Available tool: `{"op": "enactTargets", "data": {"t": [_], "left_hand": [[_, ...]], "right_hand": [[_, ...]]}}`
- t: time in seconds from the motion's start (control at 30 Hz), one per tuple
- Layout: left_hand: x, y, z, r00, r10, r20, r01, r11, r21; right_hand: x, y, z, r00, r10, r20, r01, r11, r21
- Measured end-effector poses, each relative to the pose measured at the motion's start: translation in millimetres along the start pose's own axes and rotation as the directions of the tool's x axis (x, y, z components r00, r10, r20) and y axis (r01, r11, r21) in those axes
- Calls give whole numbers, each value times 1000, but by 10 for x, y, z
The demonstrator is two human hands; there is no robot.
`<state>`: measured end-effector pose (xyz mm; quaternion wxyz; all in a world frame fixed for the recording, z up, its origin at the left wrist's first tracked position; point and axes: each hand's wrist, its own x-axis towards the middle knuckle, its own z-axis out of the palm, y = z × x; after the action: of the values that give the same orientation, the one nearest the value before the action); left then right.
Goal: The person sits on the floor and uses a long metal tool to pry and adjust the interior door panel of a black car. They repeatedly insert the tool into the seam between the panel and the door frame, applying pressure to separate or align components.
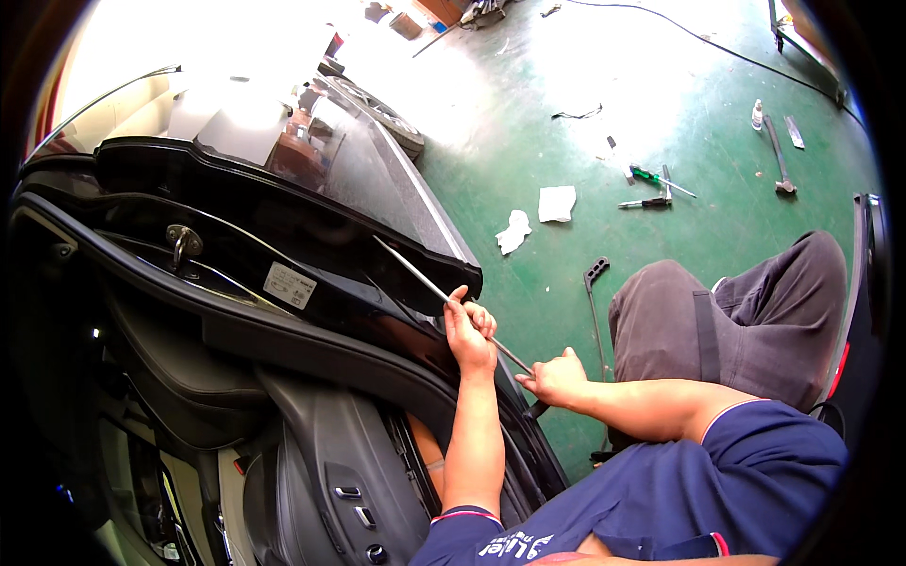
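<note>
My left hand [469,332] is closed around a long thin metal rod [415,273], its fingers wrapped about the middle. My right hand [555,379] grips the rod near its lower end, closer to my body. The rod slants up and left across the black car body [359,307] beside the open doorway. Its far tip meets the edge of the dark panel; whether it goes into a gap I cannot tell. A metal latch striker [184,243] and a white label [290,285] sit on the body left of the rod.
Below the sill is a black car seat [330,472] with adjustment knobs. On the green floor [528,292] lie a black-handled rod [595,275], white paper [557,204], a crumpled white piece [513,233], a green screwdriver [661,180], a hammer [780,156] and a small bottle [757,116].
</note>
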<state>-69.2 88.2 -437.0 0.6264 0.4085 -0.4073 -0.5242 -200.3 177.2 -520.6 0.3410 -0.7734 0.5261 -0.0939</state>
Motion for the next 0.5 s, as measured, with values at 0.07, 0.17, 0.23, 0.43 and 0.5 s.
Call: {"op": "enactTargets", "data": {"t": [0.07,0.17,0.23,0.43,0.5], "left_hand": [[31,-45,6,998,25,-56,-22,999,42],[40,-82,42,993,54,-105,-48,997,59],[52,-92,22,994,57,-89,-53,998,44],[66,-104,7,993,65,-95,-61,997,38],[87,-111,-3,995,63,-77,-61,998,30]], "right_hand": [[24,22,67,997,38,-71,-41,998,-41],[25,32,67,995,88,-48,-91,993,-77],[32,22,22,991,123,59,-119,991,-61],[89,17,75,994,100,39,-97,993,-70],[126,48,64,996,75,53,-73,997,-38]]}}
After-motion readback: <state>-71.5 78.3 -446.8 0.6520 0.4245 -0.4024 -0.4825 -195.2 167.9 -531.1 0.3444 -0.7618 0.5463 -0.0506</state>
